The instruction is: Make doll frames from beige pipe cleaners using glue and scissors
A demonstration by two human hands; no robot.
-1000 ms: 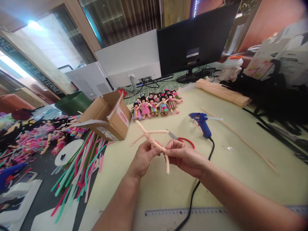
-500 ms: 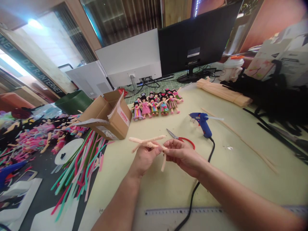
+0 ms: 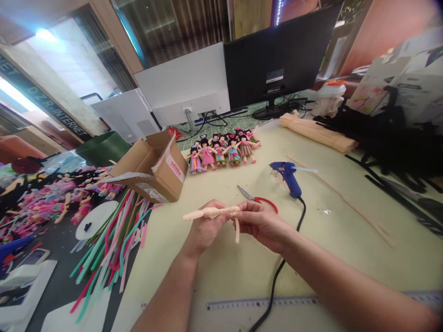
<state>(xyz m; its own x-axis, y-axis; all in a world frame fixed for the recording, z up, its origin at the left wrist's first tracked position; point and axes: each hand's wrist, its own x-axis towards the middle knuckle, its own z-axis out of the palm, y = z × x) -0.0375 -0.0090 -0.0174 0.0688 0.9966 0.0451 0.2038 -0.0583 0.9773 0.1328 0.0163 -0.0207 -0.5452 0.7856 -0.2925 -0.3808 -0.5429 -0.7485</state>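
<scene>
Though twisted, peach stem between fingers

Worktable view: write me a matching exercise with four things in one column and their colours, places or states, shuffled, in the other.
Column 1
1. Glue gun
2. Scissors
3. Cardboard box
4. Beige fuzzy piece

Column 2
A. Flaps open, beside the group of dolls
B. Held in the left hand and the right hand
C. Blue, with a black cord
D. Red-handled, lying just beyond the right hand

Right pairs: 1-C, 2-D, 3-A, 4-B
</scene>
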